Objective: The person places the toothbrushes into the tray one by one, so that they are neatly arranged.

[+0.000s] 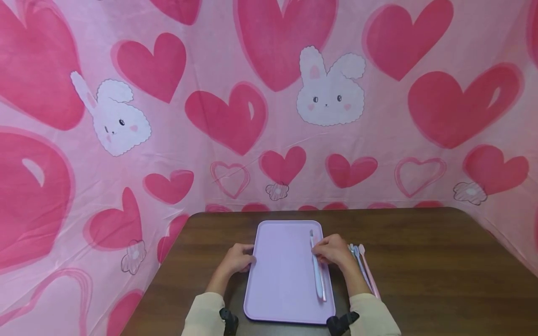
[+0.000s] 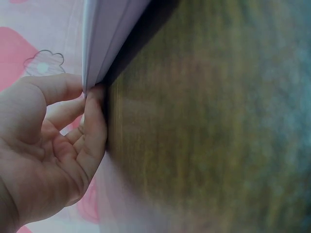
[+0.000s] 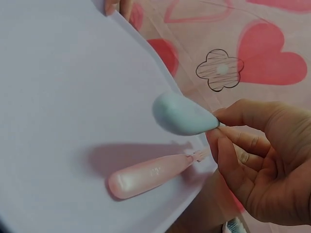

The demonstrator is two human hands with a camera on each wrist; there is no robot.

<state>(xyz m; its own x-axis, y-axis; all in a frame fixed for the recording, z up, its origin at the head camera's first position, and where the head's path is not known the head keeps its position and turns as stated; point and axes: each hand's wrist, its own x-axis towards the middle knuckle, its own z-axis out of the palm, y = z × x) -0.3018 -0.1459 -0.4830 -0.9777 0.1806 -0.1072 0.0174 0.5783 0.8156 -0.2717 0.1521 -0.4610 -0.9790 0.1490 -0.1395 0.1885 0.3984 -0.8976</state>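
Note:
A lilac tray (image 1: 286,275) lies lengthwise on the table. My left hand (image 1: 238,258) grips its left rim, with the thumb at the edge and fingers curled under it in the left wrist view. Over the tray's right side, my right hand (image 1: 334,249) pinches a light blue toothbrush (image 1: 316,270) between thumb and fingertips. Its thick rounded handle (image 3: 182,115) points toward the camera in the right wrist view; the head is hidden there. Below it, a pink toothbrush (image 3: 150,175) rests on the tray near the right rim, its bristles partly beside my fingers.
On the brown wooden table (image 1: 441,266), right of the tray, several more toothbrushes lie side by side, among them a pink one (image 1: 369,270) and a blue one (image 1: 360,263), partly behind my right forearm. A pink heart-and-rabbit cloth (image 1: 332,149) hangs behind the table.

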